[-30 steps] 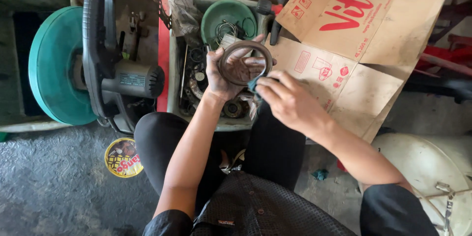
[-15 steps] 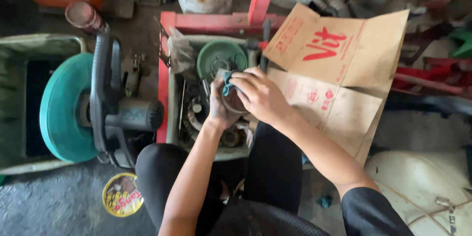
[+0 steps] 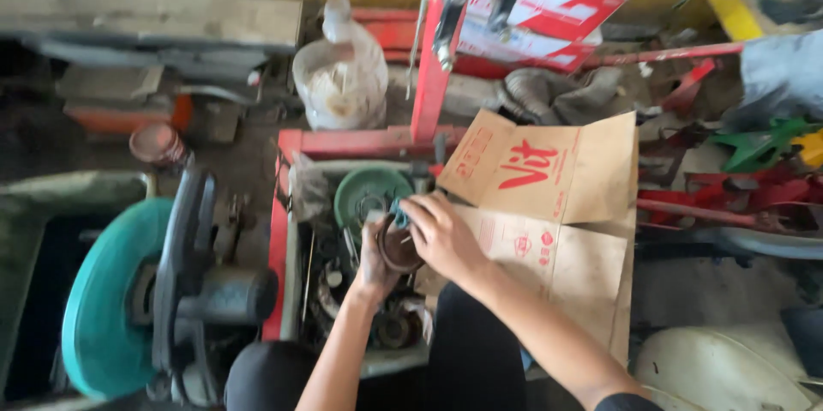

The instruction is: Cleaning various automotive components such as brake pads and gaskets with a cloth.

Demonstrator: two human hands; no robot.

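Note:
My left hand [image 3: 374,258] grips a round rusty metal ring part [image 3: 396,248] over a tray of greasy machine parts [image 3: 296,291]. On top of the ring rests my right hand [image 3: 439,235], pressing a small blue-green rag [image 3: 399,215] against it. Most of the ring is hidden under my right hand. Just beyond my hands a green round cover [image 3: 364,191] lies in the tray. A flattened brown cardboard box [image 3: 557,197] with red print lies directly to the right of my hands.
A teal-disc machine with a black handle [image 3: 163,282] stands at the left. A white plastic jug [image 3: 341,72], a small rusty can [image 3: 156,145], a red metal frame [image 3: 429,77] and oily rags [image 3: 557,94] lie beyond. A white rounded cover [image 3: 720,368] sits at lower right.
The view has tilted up and shows more of the far clutter. My right hand has moved onto the ring and now covers it with the rag.

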